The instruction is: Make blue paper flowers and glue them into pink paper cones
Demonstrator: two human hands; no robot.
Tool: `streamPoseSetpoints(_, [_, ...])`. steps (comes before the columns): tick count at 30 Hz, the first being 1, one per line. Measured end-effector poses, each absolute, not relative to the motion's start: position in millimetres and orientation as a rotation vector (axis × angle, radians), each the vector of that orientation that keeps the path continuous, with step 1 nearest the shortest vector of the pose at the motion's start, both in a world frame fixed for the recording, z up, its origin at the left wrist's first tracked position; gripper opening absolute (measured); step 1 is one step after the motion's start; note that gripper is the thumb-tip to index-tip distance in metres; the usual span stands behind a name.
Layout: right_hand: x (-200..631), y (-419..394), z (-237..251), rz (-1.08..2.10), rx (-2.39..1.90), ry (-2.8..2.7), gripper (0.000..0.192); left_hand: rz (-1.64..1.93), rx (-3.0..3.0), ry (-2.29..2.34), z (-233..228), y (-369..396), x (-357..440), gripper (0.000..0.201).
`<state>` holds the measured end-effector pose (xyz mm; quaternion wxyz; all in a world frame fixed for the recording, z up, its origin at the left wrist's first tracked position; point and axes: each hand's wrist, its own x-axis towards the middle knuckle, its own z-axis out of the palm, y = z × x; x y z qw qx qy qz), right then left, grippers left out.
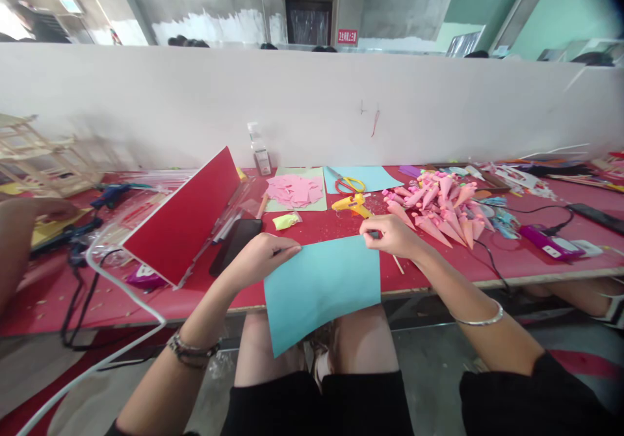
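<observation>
A sheet of light blue paper (324, 286) hangs over the table's front edge and my lap. My left hand (266, 257) pinches its upper left part, while my right hand (390, 233) grips the top right corner. Just beyond the sheet lie a yellow glue gun (351, 205) and scissors (348, 184) with red and yellow handles. A heap of pink paper cones (441, 202) sits to the right of the glue gun. Pink paper pieces (295, 191) are piled on a pale green sheet (318, 205) at the back.
A red board (185, 221) leans at an angle on the left, beside a black phone (236, 246). A clear bottle (259, 150) stands against the white partition (312, 104). A purple power strip (550, 242) lies at right. Another person's arm (19, 241) reaches in from the left.
</observation>
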<state>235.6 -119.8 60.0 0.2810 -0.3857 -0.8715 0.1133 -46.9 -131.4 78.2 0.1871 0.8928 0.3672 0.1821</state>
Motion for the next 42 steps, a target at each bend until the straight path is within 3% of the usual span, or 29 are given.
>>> streamPoseSetpoints(8, [258,-112,52,0.068,-1.191,-2.287,0.012,0.441,2.369,1.040,57,-111,-68,0.039])
streamPoseSetpoints(15, [206,-146,31,0.203,-1.007,-2.425,0.012,0.276,2.506,1.385,20,-90,-67,0.033])
streamPoseSetpoints(18, [179,-160,9,0.218,-0.938,-2.653,0.040,0.222,2.626,1.485,10,-82,-59,0.028])
streamPoseSetpoints(20, [170,-162,-3,0.193,-0.981,-2.736,0.054,0.279,2.714,1.489,7,-78,-55,0.025])
streamPoseSetpoints(25, [168,-151,-10,0.162,-1.004,-2.822,0.052,0.588,2.688,1.524,7,-80,-57,0.036])
streamPoseSetpoints(31, [172,-140,-1,0.379,-0.948,-2.838,0.053,0.827,2.421,1.451,19,-101,-72,0.031])
streamPoseSetpoints(42, [182,-121,-1,0.705,-0.786,-2.862,0.054,0.955,2.064,1.454,9,-137,-93,0.036])
